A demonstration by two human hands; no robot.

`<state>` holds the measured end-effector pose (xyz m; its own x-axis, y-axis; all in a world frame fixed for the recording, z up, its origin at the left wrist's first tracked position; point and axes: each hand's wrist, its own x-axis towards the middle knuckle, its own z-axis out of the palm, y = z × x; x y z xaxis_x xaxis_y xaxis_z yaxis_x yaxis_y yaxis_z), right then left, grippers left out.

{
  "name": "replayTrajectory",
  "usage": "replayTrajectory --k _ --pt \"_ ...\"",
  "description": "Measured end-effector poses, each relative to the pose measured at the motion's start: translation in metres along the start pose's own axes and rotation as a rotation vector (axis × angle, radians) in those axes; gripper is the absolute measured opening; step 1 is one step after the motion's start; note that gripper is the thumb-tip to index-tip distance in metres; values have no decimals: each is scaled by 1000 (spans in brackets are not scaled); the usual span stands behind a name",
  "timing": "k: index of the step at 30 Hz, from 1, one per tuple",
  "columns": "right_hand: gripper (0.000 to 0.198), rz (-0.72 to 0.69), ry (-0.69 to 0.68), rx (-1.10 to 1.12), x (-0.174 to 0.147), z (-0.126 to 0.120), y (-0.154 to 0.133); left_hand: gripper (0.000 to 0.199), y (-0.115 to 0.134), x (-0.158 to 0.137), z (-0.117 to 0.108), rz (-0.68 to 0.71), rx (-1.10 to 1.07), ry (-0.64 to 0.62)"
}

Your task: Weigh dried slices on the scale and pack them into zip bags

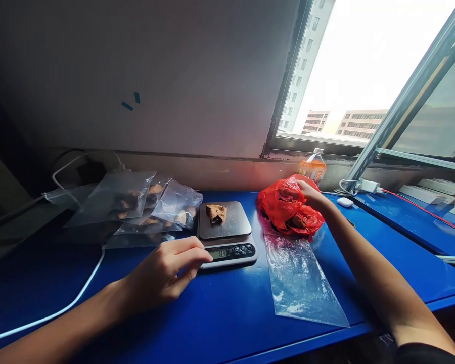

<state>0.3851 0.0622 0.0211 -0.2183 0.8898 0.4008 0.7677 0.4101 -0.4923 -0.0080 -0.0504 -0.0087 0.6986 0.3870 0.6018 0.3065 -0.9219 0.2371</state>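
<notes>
A kitchen scale (227, 230) stands on the blue table, its display lit. On its metal plate lies a brown, curled dried piece (215, 214), kind unclear, perhaps peel. My left hand (178, 265) is at the scale's front left corner, fingers bent and drawn together, with nothing visible in them; the fingertips overlap the left end of the display. To the right, a crumpled red plastic bag (276, 202) holds more brown pieces. My right hand (309, 194) reaches into it, its fingers hidden by the plastic. A flat clear plastic bag (303, 283) lies in front, its far end beneath the red one.
Several clear bags with brown pieces (151, 207) are piled left of the scale. An orange drink bottle (314, 164) stands behind the red bag. A white earbud case (345, 202), a charger (369, 186) and a white cable (81, 293) are also on the table (220, 313).
</notes>
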Motion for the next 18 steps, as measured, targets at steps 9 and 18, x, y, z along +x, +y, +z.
replayTrajectory --k 9,18 --pt "45 200 -40 596 -57 -42 -13 26 -1 -4 4 -4 -17 -47" --pt "12 -233 1 1 -33 64 -111 23 0 -4 3 -11 15 -39"
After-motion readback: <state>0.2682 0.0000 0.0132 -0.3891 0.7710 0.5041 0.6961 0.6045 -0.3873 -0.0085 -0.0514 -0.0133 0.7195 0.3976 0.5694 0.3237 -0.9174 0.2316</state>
